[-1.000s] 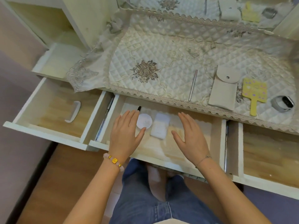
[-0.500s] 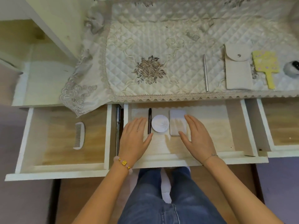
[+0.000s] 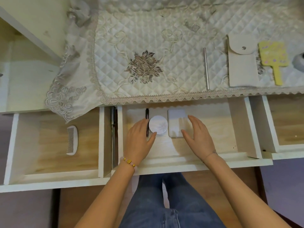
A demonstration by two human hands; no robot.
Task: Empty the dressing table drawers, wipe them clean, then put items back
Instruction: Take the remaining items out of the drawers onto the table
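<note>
The middle drawer [image 3: 213, 160] is pulled out. In it lie a dark pen [image 3: 147, 115], a round white compact [image 3: 158, 125] and a white rectangular case [image 3: 176, 122], side by side. My left hand [image 3: 139, 139] hovers open left of the compact, its fingers over the pen. My right hand [image 3: 197, 134] is open at the case's right edge, fingertips over it. Neither hand holds anything. The left drawer [image 3: 54, 176] is open with a white comb [image 3: 72, 140] in it. The right drawer [image 3: 289, 150] is open and looks empty.
On the quilted lace cloth [image 3: 131, 38] covering the tabletop lie a silver stick [image 3: 206, 68], a beige snap pouch [image 3: 241, 63], a yellow hand mirror [image 3: 273, 56] and a grey object [image 3: 299, 63] at the right edge. My jeans-clad legs are below the drawers.
The view has tilted to look straight down. Both hands have stayed open and closed in a little on the compact and the case.
</note>
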